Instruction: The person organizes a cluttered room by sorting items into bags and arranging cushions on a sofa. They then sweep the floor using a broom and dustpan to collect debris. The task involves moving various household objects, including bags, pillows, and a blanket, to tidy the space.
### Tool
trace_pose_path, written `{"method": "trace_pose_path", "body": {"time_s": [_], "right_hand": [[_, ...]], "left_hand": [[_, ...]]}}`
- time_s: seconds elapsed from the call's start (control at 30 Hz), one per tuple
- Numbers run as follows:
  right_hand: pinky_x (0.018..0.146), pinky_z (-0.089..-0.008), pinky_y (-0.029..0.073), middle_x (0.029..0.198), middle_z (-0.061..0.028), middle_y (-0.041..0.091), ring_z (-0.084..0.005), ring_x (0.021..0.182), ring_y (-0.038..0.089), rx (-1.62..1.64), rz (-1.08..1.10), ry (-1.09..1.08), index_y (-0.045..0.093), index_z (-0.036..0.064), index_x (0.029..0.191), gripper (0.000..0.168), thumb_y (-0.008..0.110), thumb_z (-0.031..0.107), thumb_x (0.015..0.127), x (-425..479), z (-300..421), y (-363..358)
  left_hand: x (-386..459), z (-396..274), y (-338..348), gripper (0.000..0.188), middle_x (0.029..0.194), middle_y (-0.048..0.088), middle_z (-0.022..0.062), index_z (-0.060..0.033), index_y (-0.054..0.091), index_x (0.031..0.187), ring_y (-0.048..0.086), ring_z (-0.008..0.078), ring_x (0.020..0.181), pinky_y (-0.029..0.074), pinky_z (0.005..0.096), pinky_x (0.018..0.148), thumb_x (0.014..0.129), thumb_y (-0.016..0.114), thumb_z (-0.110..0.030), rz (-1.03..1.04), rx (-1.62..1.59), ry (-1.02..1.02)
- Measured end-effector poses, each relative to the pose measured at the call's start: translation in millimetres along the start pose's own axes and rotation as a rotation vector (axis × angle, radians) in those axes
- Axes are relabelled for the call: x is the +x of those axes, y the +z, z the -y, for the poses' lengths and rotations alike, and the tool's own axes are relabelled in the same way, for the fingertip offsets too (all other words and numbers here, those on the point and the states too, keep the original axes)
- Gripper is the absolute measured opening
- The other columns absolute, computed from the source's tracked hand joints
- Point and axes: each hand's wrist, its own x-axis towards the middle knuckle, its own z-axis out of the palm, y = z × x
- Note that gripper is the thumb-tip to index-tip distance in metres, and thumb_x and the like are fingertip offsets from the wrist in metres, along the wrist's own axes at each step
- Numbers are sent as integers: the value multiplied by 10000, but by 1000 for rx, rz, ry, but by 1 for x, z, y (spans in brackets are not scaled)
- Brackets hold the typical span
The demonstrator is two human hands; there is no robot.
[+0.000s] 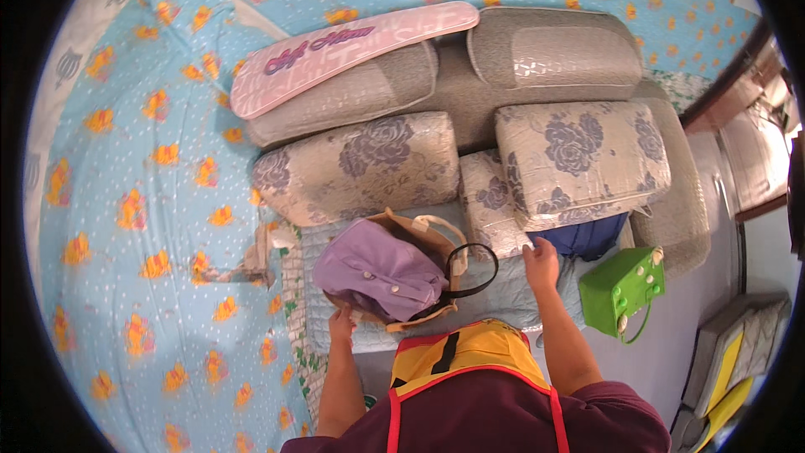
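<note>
My left hand (342, 328) is at the lower left edge of an open brown bag (385, 220), its fingers closed on the rim. A folded lilac garment (380, 267) with buttons fills the bag's mouth, and a black strap (473, 293) loops out to the right. My right hand (541, 266) reaches toward a dark blue fabric item (582, 238) that lies partly under a floral cushion (575, 151). Its fingertips are beside a narrower floral cushion (492, 198); whether they grip anything is unclear.
All this rests on a sofa with a light blue quilted cover (490, 292). A long floral cushion (371, 167), grey back cushions (560, 53) and a pink pillow (352, 53) lie behind. To the right stands a green bag (619, 292). Blue patterned sheeting (144, 170) hangs at left and behind.
</note>
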Motion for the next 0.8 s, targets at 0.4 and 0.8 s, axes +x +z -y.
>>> {"method": "trace_pose_path", "body": {"time_s": [0.4, 0.8], "right_hand": [[656, -378, 498, 969, -146, 610, -262, 819, 602, 1118, 881, 788, 512, -27, 1098, 663, 622, 527, 750, -18, -53, 208], [589, -249, 486, 780, -5, 557, -92, 622, 526, 1153, 753, 34, 541, 26, 1113, 296, 568, 31, 818, -49, 203, 27]], "left_hand": [[-40, -14, 7, 757, 1177, 453, 277, -76, 273, 1348, 517, 410, 1042, 425, 532, 845, 826, 450, -596, 55, -686, -469], [-30, -20, -65, 482, 940, 566, 152, -173, 307, 1282, 578, 280, 756, 492, 408, 732, 862, 544, -171, 28, -1469, 256]]}}
